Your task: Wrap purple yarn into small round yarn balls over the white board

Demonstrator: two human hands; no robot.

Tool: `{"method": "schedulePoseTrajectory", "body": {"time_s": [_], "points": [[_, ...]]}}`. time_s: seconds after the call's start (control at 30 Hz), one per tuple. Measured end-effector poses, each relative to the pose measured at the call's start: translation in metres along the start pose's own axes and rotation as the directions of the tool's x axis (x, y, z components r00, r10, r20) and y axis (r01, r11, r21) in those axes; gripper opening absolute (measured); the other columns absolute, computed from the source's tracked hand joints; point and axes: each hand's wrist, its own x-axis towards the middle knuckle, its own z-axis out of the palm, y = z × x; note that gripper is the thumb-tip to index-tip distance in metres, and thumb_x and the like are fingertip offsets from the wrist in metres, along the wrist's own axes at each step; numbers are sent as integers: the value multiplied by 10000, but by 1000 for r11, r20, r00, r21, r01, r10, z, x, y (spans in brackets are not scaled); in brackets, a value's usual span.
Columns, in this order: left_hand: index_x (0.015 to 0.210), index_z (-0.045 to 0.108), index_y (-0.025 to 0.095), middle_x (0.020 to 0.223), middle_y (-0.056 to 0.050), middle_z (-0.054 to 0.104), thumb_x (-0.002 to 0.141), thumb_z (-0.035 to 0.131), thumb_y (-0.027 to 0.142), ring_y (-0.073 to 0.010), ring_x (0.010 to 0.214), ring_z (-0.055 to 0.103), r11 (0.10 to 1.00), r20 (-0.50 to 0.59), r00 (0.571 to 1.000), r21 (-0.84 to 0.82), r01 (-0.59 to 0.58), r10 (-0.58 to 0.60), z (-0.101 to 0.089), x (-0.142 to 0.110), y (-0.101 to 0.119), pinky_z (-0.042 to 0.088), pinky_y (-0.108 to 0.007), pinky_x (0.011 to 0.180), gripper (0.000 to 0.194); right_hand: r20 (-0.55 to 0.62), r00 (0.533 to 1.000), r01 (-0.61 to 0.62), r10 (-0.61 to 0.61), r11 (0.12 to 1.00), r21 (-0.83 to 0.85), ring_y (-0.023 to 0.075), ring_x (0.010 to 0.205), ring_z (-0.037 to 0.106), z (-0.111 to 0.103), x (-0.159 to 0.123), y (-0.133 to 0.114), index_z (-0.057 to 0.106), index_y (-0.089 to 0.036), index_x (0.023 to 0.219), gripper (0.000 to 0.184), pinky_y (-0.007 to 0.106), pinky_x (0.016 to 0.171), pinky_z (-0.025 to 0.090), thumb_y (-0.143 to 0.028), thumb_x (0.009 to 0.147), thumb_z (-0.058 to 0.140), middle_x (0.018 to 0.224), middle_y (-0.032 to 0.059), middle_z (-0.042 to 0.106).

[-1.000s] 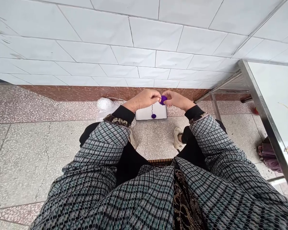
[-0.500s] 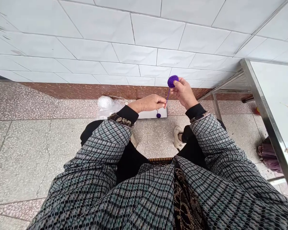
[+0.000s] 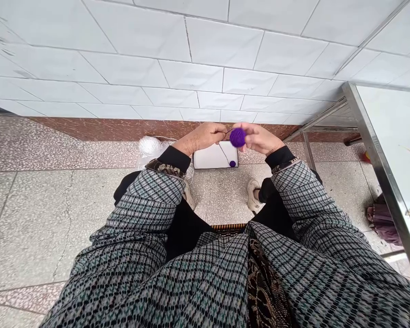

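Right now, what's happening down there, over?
Right hand holding round purple yarn ball; left hand pinching its strand. Small dark purple ball at white tray's right end. Nothing visibly blocking.

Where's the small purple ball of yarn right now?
In the head view, the small purple ball sits at the white box's right end, below the right hand.

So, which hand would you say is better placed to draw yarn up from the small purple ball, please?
Probably the left hand: its fingers seem to pinch the yarn that runs down to the small purple ball, while the right hand is taken up holding the larger purple ball.
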Motion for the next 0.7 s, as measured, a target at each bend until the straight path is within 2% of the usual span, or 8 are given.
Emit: {"method": "schedulePoseTrajectory", "body": {"time_s": [0.07,0.13,0.2,0.27,0.37,0.47,0.6,0.7], "points": [[740,617,183,699,-4,599,871,540,207,-131,677,543,1000,23,1000,-22,-18,18,3,1,0,446,-296,704,154,-223,970,101,-96,995,11,116,723,597,1,0,-6,568,-221,1134,586,235,597,521,-519,750,896,956,19,639],[733,599,187,697,-4,603,866,537,208,-129,666,558,999,81,996,-37,-25,28,6,2,2,451,-294,705,149,-428,891,150,-150,988,-33,134,789,614,0,3,-11,547,-244,1158,558,238,621,530,-572,823,848,985,30,615],[720,593,187,677,0,600,859,541,213,-126,645,568,998,165,985,-45,-33,40,9,2,5,451,-288,693,150,-545,824,142,-156,988,-69,143,814,634,-1,9,-9,531,-256,1163,500,234,625,533,-554,880,816,973,29,602],[705,595,188,643,7,589,852,550,221,-125,626,565,997,246,967,-50,-56,66,11,0,8,443,-281,674,157,-588,800,82,-119,993,-89,136,768,636,-3,15,-2,522,-251,1132,412,228,609,528,-468,921,800,925,19,607],[701,605,192,621,13,580,843,561,239,-118,603,544,996,269,959,-41,-79,87,11,-2,10,415,-272,642,156,-553,833,-147,20,972,-185,111,638,596,-3,20,12,520,-219,1020,277,213,562,505,-208,918,777,806,-1,623],[712,622,191,635,9,583,836,558,252,-118,617,525,998,150,986,-11,-67,68,6,-3,7,397,-275,640,153,-359,913,-315,195,895,-316,113,595,601,4,17,15,562,-193,954,265,222,535,508,-46,841,752,769,-1,647],[714,617,184,675,2,580,826,553,242,-128,658,503,1000,-2,1000,11,-16,16,-1,-1,1,406,-294,682,142,-57,970,-245,238,947,-207,109,658,639,11,7,7,627,-182,1002,275,224,569,541,-43,789,733,913,18,708],[724,622,185,673,4,562,848,548,259,-134,655,480,999,-34,998,-1,45,-45,-1,2,-4,401,-302,680,162,-57,988,-146,145,989,-9,91,663,618,11,6,3,618,-186,1025,292,218,611,547,-105,774,743,898,-1,701]]}}
